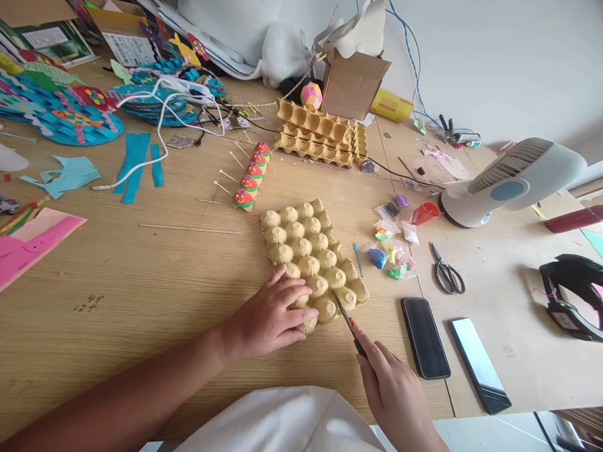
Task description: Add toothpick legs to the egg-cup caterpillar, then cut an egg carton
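An upside-down egg tray (308, 248) of yellowish cardboard, with rows of rough bumps, lies at a slant on the table. Spread over the bumps at its near left corner are the fingers of my left hand (276, 314), pressing from above. My right hand (393, 383) is closed round the dark handle of a thin knife (347, 315) with a red part on it. The blade's tip touches or enters the tray between bumps near its close edge; how deep is hidden. Beyond the tray stands a caterpillar (249, 179) made of painted cardboard bumps, with pin-like feelers.
Right of the tray lie a blue stick (358, 259), bags of coloured clay (377, 257), scissors (447, 271) and two phones (425, 339) (479, 364). A fan (509, 182) stands farther right. Cut egg-tray strips (313, 135) sit behind; blue paper strips (133, 166) and a white cable (160, 135) lie left.
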Demonstrator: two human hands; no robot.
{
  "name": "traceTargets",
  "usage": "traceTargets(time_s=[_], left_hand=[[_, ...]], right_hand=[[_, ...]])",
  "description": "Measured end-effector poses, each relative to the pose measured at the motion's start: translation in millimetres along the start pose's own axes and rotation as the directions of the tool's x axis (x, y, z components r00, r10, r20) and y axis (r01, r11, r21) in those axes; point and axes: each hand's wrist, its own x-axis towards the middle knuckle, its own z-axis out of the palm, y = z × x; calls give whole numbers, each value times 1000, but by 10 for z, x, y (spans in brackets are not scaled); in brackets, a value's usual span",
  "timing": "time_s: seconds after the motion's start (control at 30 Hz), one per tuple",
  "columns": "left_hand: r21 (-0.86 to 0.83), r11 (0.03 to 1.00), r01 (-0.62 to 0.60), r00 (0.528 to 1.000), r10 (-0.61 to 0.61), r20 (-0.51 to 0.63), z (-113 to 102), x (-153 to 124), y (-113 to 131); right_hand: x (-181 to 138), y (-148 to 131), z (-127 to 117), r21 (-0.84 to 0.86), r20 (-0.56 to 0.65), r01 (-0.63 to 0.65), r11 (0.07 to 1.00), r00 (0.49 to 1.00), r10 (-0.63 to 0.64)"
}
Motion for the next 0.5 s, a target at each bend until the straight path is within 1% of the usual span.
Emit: traceTargets(time_s=[0.13,0.37,0.5], left_hand=[[4,1000,5,1000,-5,7,2,-2,1],[-7,1000,14,1000,-14,4,-4,11,11],[-18,1000,18,1000,-18,-1,4,6,6]], right_hand=[[42,-4,1,-22,-16,12,1000,1000,-12],[-134,1,-30,-70,-22,16,997,1000,-17],[-152,-21,11,-79,-34,8,997,999,-11]])
